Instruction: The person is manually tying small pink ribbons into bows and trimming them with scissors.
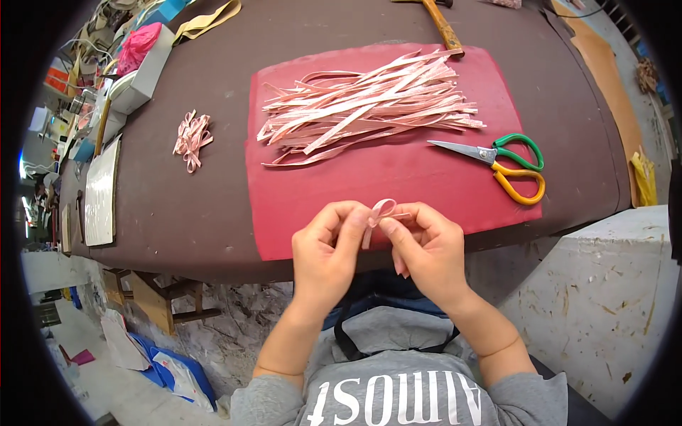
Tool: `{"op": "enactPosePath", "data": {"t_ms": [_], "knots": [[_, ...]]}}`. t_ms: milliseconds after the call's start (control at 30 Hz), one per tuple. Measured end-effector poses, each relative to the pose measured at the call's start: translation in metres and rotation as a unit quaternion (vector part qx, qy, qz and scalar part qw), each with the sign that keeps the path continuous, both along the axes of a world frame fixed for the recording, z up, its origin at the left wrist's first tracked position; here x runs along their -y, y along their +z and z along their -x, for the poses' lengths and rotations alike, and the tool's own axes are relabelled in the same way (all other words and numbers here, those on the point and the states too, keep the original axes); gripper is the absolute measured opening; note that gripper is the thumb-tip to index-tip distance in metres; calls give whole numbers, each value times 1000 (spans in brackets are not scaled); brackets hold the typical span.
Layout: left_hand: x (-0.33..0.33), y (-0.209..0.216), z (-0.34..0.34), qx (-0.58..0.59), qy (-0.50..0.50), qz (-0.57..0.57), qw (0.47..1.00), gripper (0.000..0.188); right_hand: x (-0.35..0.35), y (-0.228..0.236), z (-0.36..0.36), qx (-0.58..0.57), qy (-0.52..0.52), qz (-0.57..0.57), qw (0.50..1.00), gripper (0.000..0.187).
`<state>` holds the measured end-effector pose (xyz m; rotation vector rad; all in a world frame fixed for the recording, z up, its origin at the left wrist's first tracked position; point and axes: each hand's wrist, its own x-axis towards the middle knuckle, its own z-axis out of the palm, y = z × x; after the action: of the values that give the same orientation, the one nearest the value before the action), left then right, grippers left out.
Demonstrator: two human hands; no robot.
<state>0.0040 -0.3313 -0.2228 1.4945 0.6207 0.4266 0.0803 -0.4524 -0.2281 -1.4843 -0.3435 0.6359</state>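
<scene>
Between my two hands, over the near edge of a red sheet, is a thin pink strip looped into a bow. My left hand pinches its left side between thumb and fingers. On the other side, my right hand pinches the strip, with a short end poking out past the fingers. Farther off on the red sheet lies a pile of long pink strips. To the left, a small heap of pink bows rests on the brown table top.
Scissors with green and yellow handles lie part open at the sheet's right. A wooden-handled hammer sits at the far edge. A pale flat slab and a grey box line the left side. A white block stands right of me.
</scene>
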Motion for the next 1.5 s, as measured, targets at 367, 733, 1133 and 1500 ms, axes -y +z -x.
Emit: {"op": "enactPosePath", "data": {"t_ms": [367, 733, 1133, 1500], "knots": [[-35, 23, -18, -134, -98, 50, 985, 30, 47, 25, -64, 289, -109, 226, 924, 23], [-35, 29, -30, -96, -154, 125, 975, 21, 108, 29, -146, 484, 89, 371, 788, 32], [-42, 37, 39, 44, -9, 343, 938, 24, 99, 24, -31, 36, 243, 118, 962, 92], [-18, 28, 132, 48, 129, 259, 956, 15, 21, 5, 59, 116, 407, 158, 892, 92]]}}
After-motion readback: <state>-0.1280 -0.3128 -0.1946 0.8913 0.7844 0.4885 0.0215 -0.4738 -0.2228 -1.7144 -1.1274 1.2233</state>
